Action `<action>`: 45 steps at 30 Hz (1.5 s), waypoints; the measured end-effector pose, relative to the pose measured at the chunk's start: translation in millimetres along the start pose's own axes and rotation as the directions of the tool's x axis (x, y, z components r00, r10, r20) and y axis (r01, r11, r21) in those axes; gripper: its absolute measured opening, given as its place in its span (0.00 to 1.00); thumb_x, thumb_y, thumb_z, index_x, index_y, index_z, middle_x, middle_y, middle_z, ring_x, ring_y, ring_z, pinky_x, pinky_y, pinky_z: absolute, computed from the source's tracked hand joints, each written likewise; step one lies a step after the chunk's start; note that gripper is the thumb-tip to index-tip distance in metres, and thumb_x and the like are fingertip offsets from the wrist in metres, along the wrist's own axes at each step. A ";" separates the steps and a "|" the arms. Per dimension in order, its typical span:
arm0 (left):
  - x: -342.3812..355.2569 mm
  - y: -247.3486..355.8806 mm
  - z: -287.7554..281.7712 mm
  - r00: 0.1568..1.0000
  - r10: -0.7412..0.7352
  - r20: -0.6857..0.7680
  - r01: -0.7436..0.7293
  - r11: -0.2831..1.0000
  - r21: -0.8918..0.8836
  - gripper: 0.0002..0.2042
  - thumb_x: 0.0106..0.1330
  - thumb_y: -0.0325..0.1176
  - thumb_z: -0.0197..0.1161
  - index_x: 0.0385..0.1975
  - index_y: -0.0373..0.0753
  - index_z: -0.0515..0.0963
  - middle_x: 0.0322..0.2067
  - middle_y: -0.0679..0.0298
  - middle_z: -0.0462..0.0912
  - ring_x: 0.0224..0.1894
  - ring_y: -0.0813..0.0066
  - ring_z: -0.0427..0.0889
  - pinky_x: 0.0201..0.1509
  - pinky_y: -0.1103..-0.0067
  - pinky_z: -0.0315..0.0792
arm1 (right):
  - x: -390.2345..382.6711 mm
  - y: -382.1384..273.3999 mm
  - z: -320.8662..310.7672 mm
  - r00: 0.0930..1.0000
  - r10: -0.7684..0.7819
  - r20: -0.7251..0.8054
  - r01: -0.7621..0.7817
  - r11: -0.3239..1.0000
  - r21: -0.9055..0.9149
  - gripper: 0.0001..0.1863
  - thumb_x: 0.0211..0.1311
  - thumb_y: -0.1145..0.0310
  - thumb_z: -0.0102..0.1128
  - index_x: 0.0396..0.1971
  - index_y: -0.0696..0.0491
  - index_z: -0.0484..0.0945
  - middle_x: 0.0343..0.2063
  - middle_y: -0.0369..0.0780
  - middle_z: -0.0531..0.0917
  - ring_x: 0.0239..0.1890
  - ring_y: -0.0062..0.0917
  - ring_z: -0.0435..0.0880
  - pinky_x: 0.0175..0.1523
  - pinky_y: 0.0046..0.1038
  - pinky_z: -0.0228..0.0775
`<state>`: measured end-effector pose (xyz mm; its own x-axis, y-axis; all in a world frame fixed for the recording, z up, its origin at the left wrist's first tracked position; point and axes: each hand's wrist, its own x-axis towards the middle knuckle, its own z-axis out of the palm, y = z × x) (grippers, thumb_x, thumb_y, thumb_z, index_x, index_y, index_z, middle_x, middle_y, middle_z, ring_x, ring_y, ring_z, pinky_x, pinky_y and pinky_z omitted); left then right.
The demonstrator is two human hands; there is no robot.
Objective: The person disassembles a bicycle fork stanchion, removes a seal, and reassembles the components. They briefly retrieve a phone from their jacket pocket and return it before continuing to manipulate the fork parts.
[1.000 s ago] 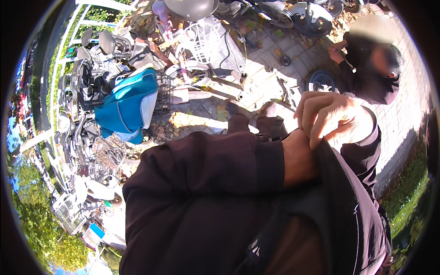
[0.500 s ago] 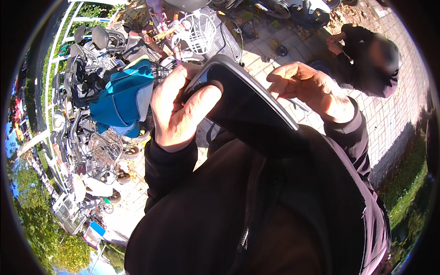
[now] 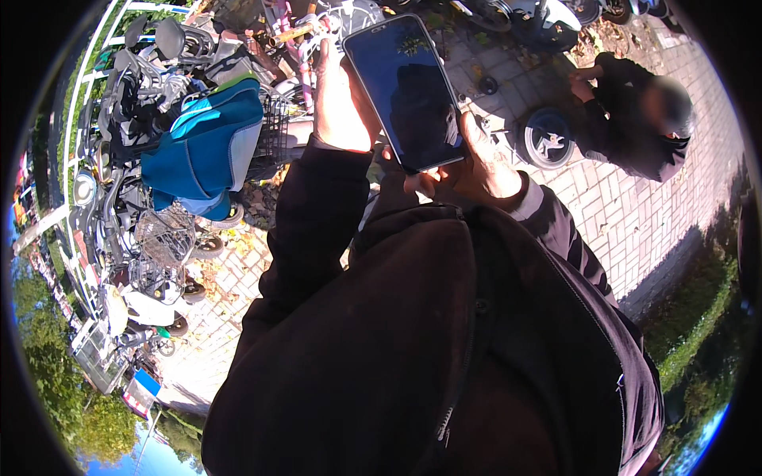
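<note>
A dark smartphone (image 3: 409,91) stands between my hands, its glossy black screen facing me and reflecting a dark outline and some leaves. My left hand (image 3: 343,105) grips the phone's left edge, with the thumb along the side and the other fingers hidden behind. At the lower right corner my right hand (image 3: 488,163) closes on the phone too. Some of its fingertips show beneath the bottom edge.
Parked scooters and bicycles line the left, one under a blue cover (image 3: 202,155). To the right a person in dark clothing (image 3: 627,111) crouches by a loose wheel (image 3: 548,139) on brick paving (image 3: 611,214). Grass (image 3: 690,309) borders the paving.
The phone has moved farther from me and turned from a steep slant to face me squarely. My right hand, apart from it before, now holds its lower right corner.
</note>
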<state>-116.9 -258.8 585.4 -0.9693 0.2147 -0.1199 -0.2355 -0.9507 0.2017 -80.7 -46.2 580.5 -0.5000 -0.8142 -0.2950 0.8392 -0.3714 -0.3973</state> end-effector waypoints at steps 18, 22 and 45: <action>-20.8 10.5 -36.5 0.979 -0.200 0.033 0.202 0.944 -0.261 0.54 0.62 0.80 0.39 0.68 0.30 0.62 0.63 0.40 0.71 0.65 0.39 0.72 0.68 0.48 0.66 | 15.6 10.4 -2.4 0.951 -0.152 -0.270 0.024 0.905 -0.425 0.24 0.70 0.59 0.64 0.59 0.56 0.71 0.45 0.37 0.80 0.49 0.24 0.79 0.52 0.30 0.73; -24.3 13.6 -46.3 0.977 -0.209 0.043 0.214 0.952 -0.218 0.51 0.65 0.78 0.38 0.68 0.30 0.62 0.62 0.41 0.73 0.63 0.42 0.74 0.67 0.49 0.68 | 22.6 14.3 -5.0 0.893 -0.356 -0.274 0.088 0.735 -0.672 0.28 0.61 0.62 0.72 0.55 0.60 0.72 0.46 0.42 0.81 0.52 0.26 0.79 0.58 0.31 0.70; -22.9 23.4 -49.2 0.982 -0.158 -0.106 0.156 0.987 -0.029 0.45 0.70 0.73 0.37 0.66 0.33 0.66 0.58 0.43 0.77 0.58 0.46 0.79 0.65 0.54 0.71 | 16.9 9.5 -28.4 0.810 -0.463 -0.360 0.087 0.702 -0.707 0.28 0.64 0.65 0.68 0.58 0.62 0.69 0.40 0.44 0.82 0.43 0.26 0.83 0.54 0.28 0.75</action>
<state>-96.8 -297.0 545.1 -0.9066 0.3376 -0.2531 -0.3818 -0.9117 0.1518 -87.3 -50.9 547.0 -0.8707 -0.3264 -0.3678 0.3941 -0.0159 -0.9189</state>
